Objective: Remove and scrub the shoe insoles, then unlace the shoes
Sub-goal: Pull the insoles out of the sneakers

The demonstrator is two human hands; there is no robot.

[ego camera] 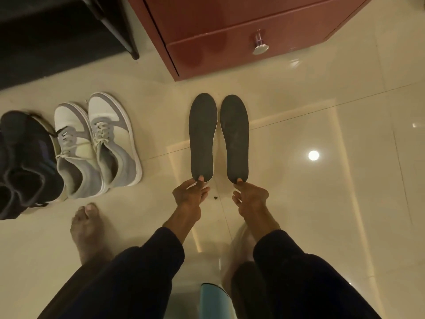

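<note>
Two dark grey insoles lie side by side, toes pointing away from me, over the cream tiled floor. My left hand point(192, 194) pinches the heel of the left insole point(202, 137). The heel of the right insole point(235, 139) is pinched by my right hand point(249, 199). A pair of white and grey laced sneakers point(96, 146) stands on the floor to the left, laces still tied. Whether the insoles rest on the floor or hang just above it I cannot tell.
A pair of dark shoes point(25, 162) sits at the far left beside the sneakers. A dark red drawer cabinet point(230, 42) with a metal knob stands ahead. My bare foot point(88, 231) is on the floor at lower left. A light blue object point(213, 300) shows at the bottom.
</note>
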